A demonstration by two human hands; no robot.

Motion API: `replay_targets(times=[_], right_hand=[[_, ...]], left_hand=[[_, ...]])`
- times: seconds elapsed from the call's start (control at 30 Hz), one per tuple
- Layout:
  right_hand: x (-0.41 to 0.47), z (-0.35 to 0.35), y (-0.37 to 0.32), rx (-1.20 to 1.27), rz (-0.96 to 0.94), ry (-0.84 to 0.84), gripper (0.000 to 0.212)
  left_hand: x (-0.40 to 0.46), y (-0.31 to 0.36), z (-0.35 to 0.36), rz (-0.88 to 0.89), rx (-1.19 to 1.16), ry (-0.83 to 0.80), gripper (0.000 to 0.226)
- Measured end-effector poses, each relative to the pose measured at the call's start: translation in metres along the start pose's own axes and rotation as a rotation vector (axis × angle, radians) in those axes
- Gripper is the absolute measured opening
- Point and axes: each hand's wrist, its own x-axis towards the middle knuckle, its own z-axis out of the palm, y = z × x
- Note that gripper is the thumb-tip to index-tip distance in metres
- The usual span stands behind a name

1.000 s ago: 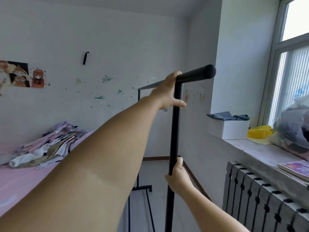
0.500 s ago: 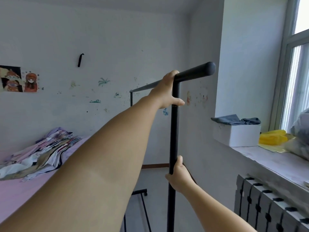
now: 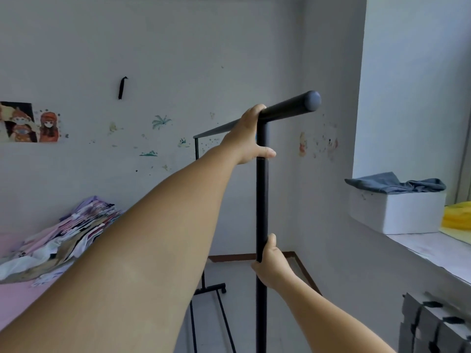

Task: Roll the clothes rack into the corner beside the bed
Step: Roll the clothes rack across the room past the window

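Observation:
The black clothes rack stands in front of me, its near upright post rising through the middle of the view. My left hand grips the top bar where it meets that post. Lower down, my right hand is closed around the same post. The top bar runs away toward the far wall; the far upright and a base bar with a caster show low behind my left arm. The bed with a pink sheet lies at the left, and the room corner is ahead past the rack.
A pile of folded clothes lies on the bed. At the right, a windowsill carries a white box draped with grey cloth and a yellow item. A dark radiator stands below it. Bare floor lies between bed and wall.
The view has moved forward and turned left: the window has left the frame, and the windowsill box and the far wall look closer. Both hands keep their hold on the rack.

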Motion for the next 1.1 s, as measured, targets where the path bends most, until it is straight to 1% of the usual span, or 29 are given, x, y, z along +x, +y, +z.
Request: replay_targets(times=[0.23, 0.3, 0.4, 0.5, 0.57, 0.63, 1.1], right_hand=[[0.081, -0.001, 0.014, -0.033, -0.054, -0.038, 0.035], [0.108, -0.001, 0.023, -0.013, -0.068, -0.048, 0.032], [0.149, -0.004, 0.033, 0.007, -0.087, -0.060, 0.033], [0.194, -0.007, 0.048, -0.011, -0.105, -0.075, 0.037], [0.224, -0.010, 0.057, 0.004, -0.111, -0.115, 0.030], [0.260, -0.012, 0.069, 0.029, -0.125, -0.136, 0.031], [0.400, -0.017, 0.102, 0.054, -0.207, -0.197, 0.034]], left_hand=[[0.053, -0.046, 0.033, -0.025, 0.048, 0.019, 0.083], [0.073, -0.060, 0.045, -0.042, 0.071, 0.026, 0.086], [0.099, -0.082, 0.063, -0.070, 0.109, 0.037, 0.091], [0.131, -0.103, 0.085, -0.098, 0.131, 0.040, 0.092], [0.149, -0.116, 0.100, -0.121, 0.147, 0.042, 0.090], [0.173, -0.131, 0.116, -0.145, 0.159, 0.060, 0.089], [0.261, -0.204, 0.177, -0.181, 0.245, 0.085, 0.090]])
